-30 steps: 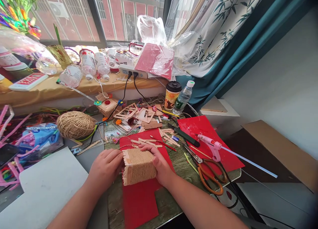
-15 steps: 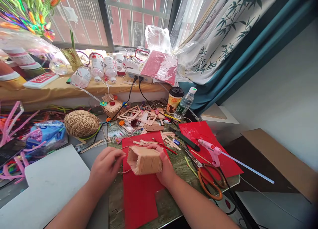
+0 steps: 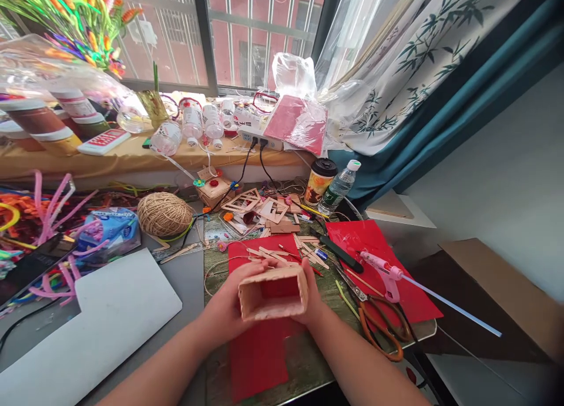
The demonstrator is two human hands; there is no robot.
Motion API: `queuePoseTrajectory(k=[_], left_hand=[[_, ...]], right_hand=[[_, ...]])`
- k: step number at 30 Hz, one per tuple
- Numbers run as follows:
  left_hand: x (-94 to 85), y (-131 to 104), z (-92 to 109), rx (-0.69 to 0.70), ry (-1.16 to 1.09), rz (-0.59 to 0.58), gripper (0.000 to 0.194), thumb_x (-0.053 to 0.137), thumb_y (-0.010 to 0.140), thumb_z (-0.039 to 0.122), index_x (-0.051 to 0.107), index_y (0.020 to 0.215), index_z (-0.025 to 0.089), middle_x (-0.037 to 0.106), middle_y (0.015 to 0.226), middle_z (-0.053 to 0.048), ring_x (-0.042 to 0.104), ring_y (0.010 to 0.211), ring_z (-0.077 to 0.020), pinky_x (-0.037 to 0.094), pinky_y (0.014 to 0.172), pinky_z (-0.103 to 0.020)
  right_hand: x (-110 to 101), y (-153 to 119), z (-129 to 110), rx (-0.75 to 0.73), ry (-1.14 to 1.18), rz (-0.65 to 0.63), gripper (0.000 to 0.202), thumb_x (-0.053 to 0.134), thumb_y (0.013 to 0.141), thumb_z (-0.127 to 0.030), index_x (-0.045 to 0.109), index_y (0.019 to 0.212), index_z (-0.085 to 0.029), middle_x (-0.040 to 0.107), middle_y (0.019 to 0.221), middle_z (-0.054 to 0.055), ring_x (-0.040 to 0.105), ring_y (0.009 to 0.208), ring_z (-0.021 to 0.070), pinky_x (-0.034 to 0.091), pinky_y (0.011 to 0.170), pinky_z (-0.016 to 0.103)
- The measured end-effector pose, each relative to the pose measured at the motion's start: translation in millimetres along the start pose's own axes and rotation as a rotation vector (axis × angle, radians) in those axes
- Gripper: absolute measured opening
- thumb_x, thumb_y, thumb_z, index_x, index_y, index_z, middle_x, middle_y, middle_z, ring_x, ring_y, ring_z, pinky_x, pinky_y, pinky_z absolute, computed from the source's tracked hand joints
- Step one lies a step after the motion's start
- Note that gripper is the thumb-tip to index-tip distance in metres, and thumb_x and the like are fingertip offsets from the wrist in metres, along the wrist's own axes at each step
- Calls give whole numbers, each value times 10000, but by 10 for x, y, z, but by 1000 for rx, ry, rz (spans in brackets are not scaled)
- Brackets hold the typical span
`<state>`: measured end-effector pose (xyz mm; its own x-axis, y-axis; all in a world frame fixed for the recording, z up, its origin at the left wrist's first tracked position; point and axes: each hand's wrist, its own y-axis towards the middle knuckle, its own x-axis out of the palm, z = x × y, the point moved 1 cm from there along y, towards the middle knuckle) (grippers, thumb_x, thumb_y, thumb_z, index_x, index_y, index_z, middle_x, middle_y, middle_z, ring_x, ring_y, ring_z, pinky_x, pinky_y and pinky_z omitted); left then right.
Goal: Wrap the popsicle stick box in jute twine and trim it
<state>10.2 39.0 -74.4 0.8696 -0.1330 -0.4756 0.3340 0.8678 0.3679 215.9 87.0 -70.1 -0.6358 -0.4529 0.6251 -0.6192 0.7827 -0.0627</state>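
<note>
Both my hands grip a small open box made of wooden craft sticks, held above red paper. My left hand is closed on its left side, and my right hand is closed on its right side. The box's open end faces me, and red shows through its inside. Some of my fingertips are hidden behind it. Just beyond the box lie loose craft sticks and a red pencil. A strand of twine curves over the table left of the box.
To the right lie orange-handled scissors and a pink glue gun on another red sheet. Farther back stand a coffee cup and a water bottle. A twine ball and white board are at left.
The box has turned so its open end faces me instead of left. My left hand has moved from the twine beside the box onto its left side. The view has shifted slightly left.
</note>
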Motion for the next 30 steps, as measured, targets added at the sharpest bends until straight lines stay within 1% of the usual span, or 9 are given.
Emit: queuePoseTrajectory(k=[3,5,6,8,11,15,19,25,30], left_hand=[[-17,-9,1,137,25,101,690,844,884,306,496,1479,327,639,1491,-166,571,1459,-354,502,1191,-598],[-86,-15,-38,203,78,170,686,856,869,274,498,1453,318,655,1469,-175,575,1458,-349,499,1185,-610],[-119,-18,-61,221,97,191,682,854,868,255,491,1443,316,650,1477,-181,579,1458,-344,503,1180,-609],[-165,-24,-104,226,111,203,688,851,867,221,471,1433,310,630,1507,-195,586,1456,-332,519,1165,-596],[-180,-20,-142,198,124,203,669,833,874,194,462,1422,296,636,1503,-200,596,1450,-320,515,1171,-591],[-192,10,-163,149,193,203,614,799,878,171,489,1396,285,660,1476,-186,613,1430,-317,523,1167,-576],[-240,45,-213,154,403,136,569,762,883,151,527,1386,277,676,1476,-159,620,1421,-326,517,1166,-572],[-287,75,-333,93,546,72,550,724,872,143,529,1373,262,658,1488,-142,609,1407,-330,497,1158,-565],[-312,90,-350,47,563,63,636,753,865,219,536,1459,280,622,1477,-147,596,1373,-350,491,1155,-559]], right_hand=[[-17,0,5,-84,-253,126,881,162,985,-862,683,1241,-201,725,1347,189,688,1269,360,505,1123,583],[-141,-72,-132,-190,-519,291,743,193,1050,-765,645,1275,-220,719,1340,174,689,1255,334,533,1095,554],[-241,-127,-241,-232,-604,350,609,310,1074,-694,618,1325,-234,692,1385,164,653,1308,321,500,1137,540],[-497,-259,-518,-356,-1356,571,443,390,1097,-518,566,1400,-248,652,1441,144,623,1345,281,504,1145,489],[-941,-421,-834,-236,-1743,654,377,506,1024,-307,642,1338,-147,593,1489,228,509,1438,369,360,1239,577],[-1341,-535,-881,-44,-1952,649,399,493,942,-102,686,1290,-67,674,1348,279,623,1257,385,435,1141,554],[-1472,-519,-774,66,-2078,671,431,475,951,-74,671,1335,-65,704,1258,258,640,1170,360,462,1070,486],[-1451,-417,-875,114,-2124,721,383,471,946,-70,703,1248,-33,700,1154,274,649,1084,370,474,1012,480],[-1269,-573,-1031,55,-2070,743,454,390,1012,-115,598,1415,-92,676,1296,216,638,1222,325,459,1068,421]])
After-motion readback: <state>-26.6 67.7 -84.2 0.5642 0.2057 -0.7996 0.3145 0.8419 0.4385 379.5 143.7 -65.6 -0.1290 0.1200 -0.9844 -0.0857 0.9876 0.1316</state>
